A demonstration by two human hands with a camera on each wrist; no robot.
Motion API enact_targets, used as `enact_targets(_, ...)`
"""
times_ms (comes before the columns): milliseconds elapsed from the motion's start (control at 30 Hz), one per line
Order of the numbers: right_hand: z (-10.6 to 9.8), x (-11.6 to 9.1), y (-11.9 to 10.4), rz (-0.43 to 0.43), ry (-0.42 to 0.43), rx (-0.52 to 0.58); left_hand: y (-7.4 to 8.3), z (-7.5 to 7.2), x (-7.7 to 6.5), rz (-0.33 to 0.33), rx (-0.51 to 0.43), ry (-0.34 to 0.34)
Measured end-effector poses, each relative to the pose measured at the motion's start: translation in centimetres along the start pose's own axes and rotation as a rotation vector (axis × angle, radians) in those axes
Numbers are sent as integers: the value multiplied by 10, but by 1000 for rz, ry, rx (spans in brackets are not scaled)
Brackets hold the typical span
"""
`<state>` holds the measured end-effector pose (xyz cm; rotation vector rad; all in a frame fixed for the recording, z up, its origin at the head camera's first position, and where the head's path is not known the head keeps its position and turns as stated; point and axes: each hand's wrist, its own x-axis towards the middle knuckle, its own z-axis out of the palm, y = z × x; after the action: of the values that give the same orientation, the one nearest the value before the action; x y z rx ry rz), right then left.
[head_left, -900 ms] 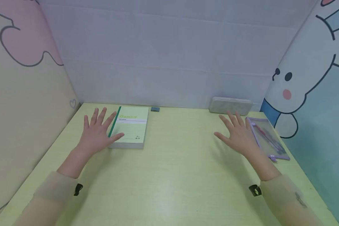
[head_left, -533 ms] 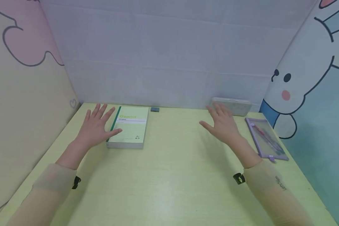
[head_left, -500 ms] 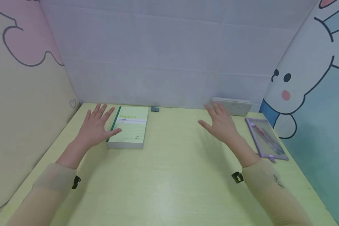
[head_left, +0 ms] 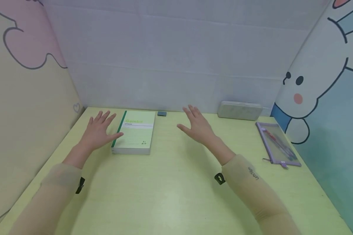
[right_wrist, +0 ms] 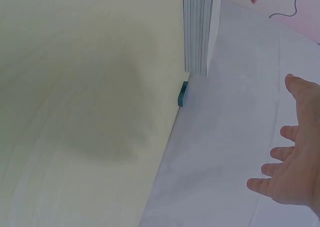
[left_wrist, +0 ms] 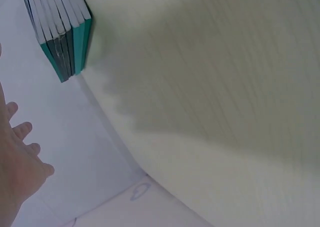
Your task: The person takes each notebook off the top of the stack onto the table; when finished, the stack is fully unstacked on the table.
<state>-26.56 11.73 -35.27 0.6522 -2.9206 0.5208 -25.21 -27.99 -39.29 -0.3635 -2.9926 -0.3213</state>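
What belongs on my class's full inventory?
Notebook stack: 1, pale green, table's left
Small block: 1, dark blue, back edge
Case: 1, grey, back right
Mesh pouch: 1, purple rim, right
Slim items: unclear, one red, in pouch
Wire loop: 1, dark, beside pouch
Table: 1, yellowish, below
Backdrop: 1, lilac, behind
Cartoon walls: 2, multicoloured, sides
Wrist devices: 2, black, sleeves
Sleeves: 2, beige, forearms
Left hand: 1, bare, table's left
Right hand: 1, bare, over table

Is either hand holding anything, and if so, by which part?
Nothing is held: the left hand is open near the notebooks, and the right hand is open above the table.
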Motion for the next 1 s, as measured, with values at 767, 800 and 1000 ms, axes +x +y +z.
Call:
enact_targets(767, 112, 49, -68, 35, -250, 371, -28, 41, 12, -72, -325, -186)
enact_targets(800, 115, 50, -69, 41, -260, 377, -29, 42, 12, -77, -342, -198)
enact_targets(1000, 122, 49, -72, 63, -296, 391, -30, 49, 15, -83, -417, -247)
